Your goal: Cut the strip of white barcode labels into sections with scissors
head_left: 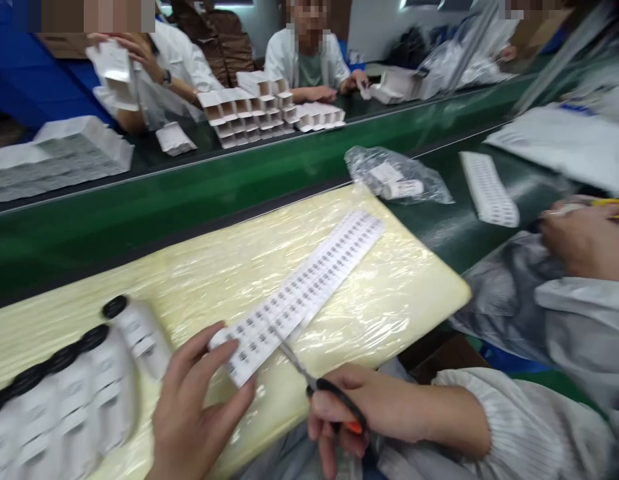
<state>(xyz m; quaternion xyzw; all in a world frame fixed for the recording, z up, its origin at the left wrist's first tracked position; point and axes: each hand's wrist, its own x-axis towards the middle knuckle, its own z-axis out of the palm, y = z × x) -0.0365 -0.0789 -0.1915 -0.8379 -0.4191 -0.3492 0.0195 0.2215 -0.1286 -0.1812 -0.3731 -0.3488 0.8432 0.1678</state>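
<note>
A long white label strip point(309, 270) printed with rows of small dark codes lies slantwise over a film-wrapped yellow board point(409, 287). My left hand point(199, 393) grips its near end between thumb and fingers. In my right hand point(359, 407) is a pair of scissors point(314, 385) with black and orange handles. Their blades reach the right edge of the strip, a little beyond my left fingertips; blur hides whether they have cut into it. Left of my left hand, several white plastic devices point(106, 387) with black round ends lie in a row.
Across the green conveyor edge point(289, 157), co-workers sit behind stacked white boxes point(249, 110). A clear plastic bag point(396, 177) with white items lies past the board. Another label sheet point(489, 190) is at right, near a neighbour's hand point(589, 237).
</note>
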